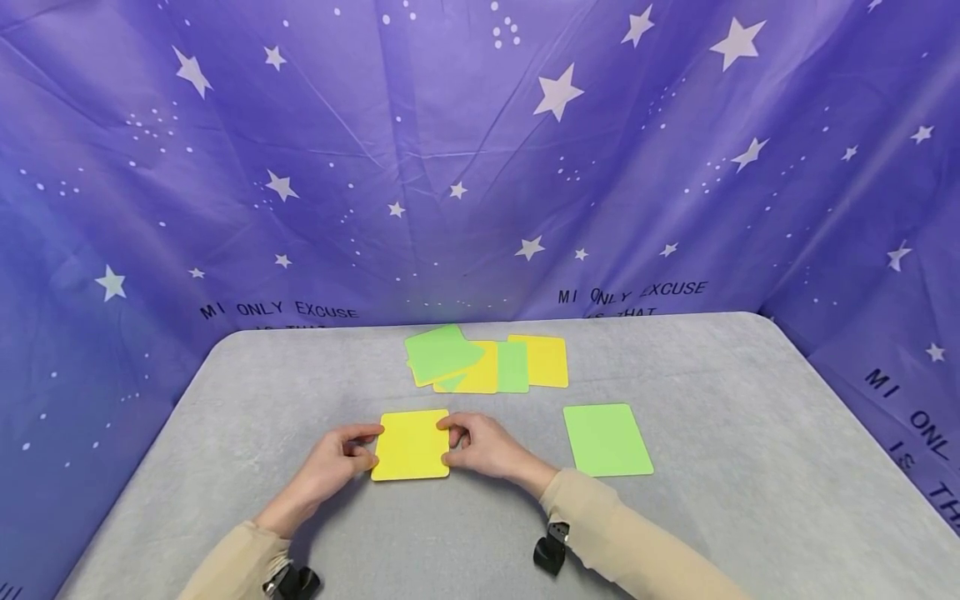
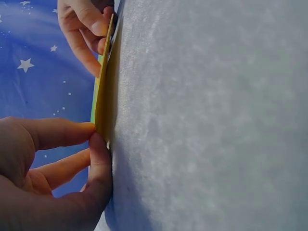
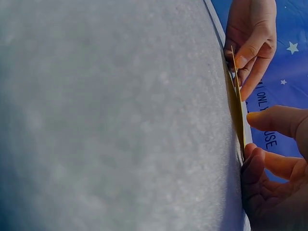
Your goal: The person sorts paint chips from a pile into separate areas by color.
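Note:
A square yellow card [image 1: 410,446] lies between my two hands, low over the grey table. My left hand [image 1: 333,468] pinches its left edge with thumb and forefinger. At the right edge my right hand [image 1: 483,446] holds the card near its corners, thumb at the near one. Seen edge-on in the left wrist view, the yellow card [image 2: 102,96] stands slightly off the tabletop, with a shadowed gap under it. The right wrist view shows the card's thin edge [image 3: 237,101] too. To the right of my right hand a light green card [image 1: 608,440] lies flat.
Farther back, overlapping cards form a loose row: a green card [image 1: 442,354] on the left, a yellow card [image 1: 483,367], a green strip [image 1: 513,367] and a yellow card [image 1: 548,362]. A purple star-patterned curtain [image 1: 465,150] hangs behind the grey table [image 1: 750,417].

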Available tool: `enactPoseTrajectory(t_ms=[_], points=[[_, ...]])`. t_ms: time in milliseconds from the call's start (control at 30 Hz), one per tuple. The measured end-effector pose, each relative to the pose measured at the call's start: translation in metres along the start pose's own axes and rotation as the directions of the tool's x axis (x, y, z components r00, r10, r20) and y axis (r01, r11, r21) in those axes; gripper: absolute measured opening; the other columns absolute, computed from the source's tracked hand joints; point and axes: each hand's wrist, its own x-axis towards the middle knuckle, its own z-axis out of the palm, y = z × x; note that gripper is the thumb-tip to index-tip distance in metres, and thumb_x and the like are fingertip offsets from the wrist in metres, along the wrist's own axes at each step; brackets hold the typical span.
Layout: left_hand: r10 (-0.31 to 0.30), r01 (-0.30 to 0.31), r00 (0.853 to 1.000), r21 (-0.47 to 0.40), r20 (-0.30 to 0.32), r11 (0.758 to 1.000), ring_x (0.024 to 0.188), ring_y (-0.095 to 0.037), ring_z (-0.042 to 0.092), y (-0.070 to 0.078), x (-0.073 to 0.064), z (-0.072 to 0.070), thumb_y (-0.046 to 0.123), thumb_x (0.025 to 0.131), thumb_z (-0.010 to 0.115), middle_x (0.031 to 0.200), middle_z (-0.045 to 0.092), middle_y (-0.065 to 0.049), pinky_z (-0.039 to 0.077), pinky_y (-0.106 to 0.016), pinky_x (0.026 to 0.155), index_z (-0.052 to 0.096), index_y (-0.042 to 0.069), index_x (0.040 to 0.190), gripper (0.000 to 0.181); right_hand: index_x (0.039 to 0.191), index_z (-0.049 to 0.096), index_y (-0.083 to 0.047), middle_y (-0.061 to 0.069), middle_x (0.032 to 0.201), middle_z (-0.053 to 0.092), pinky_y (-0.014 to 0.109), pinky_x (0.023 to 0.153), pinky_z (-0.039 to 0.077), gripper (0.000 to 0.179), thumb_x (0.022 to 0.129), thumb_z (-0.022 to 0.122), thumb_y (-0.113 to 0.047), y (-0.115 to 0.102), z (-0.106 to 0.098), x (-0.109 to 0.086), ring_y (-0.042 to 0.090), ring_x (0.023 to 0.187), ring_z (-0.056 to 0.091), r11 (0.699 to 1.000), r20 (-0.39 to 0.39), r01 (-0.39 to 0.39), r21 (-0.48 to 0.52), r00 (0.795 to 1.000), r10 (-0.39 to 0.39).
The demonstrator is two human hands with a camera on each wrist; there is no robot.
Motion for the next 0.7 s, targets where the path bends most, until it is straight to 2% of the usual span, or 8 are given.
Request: enactPoseTrajectory(t_ms=[300,500,700], points=[[-0.007,0.007,1.000,0.038,-0.021,0.999,0.078,-0.019,0.052,0.0049,0.0005,0.0025,-0.007,0.079,0.066,0.106,0.057,-0.015,0.045,-0.028,0.057,0.056,-0.013,0.124,0.046,0.116,0.062,0.008,0.000,0.078,0.057,0.020,0.059,0.042,0.041,0.076,0.070,0.001,0.0022,0.0002,0.0005,0.007,0.064,0.048,1.000,0.001,0.021,-0.005,1.000,-0.021],[-0.005,0.006,1.000,0.071,-0.021,0.997,0.084,-0.020,0.054,0.0099,0.0003,0.0019,-0.004,0.081,0.065,0.108,0.060,-0.014,0.046,-0.030,0.060,0.058,-0.011,0.123,0.043,0.115,0.062,0.009,-0.004,0.073,0.054,0.019,0.059,0.042,0.039,0.077,0.070,0.001,0.0009,-0.0023,0.0000,0.004,0.061,0.046,1.000,0.012,0.019,0.002,1.000,-0.019],[0.053,-0.052,0.999,0.062,-0.012,0.997,0.087,-0.020,0.054,0.0100,0.0030,0.0006,-0.002,0.082,0.065,0.110,0.061,-0.015,0.045,-0.028,0.064,0.060,-0.010,0.120,0.039,0.117,0.060,0.010,0.000,0.077,0.058,0.019,0.061,0.043,0.041,0.078,0.070,0.003,0.0058,-0.0053,0.0022,0.007,0.065,0.050,0.994,0.020,0.008,0.108,1.000,-0.011]])
